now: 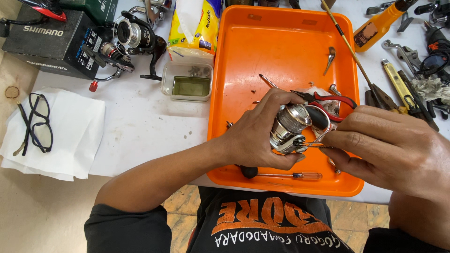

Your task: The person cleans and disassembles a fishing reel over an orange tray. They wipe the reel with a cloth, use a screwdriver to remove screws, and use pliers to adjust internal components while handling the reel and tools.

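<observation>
Over orange tray [281, 42], left hand [260, 133] fingers [276, 100] wrap silver reel [289, 129]; right hand [393, 150] pinches its wire bail [323, 136].

White worktable [140, 126] over tan tiled floor [37, 220]

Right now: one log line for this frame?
left hand: grips silver fishing reel | right hand: fingers at reel's wire bail | over orange tray

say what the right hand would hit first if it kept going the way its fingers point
Probably the silver reel: the right hand points left and its fingertips are already at the reel's lower edge, with the left hand gripping it just beyond.
</observation>
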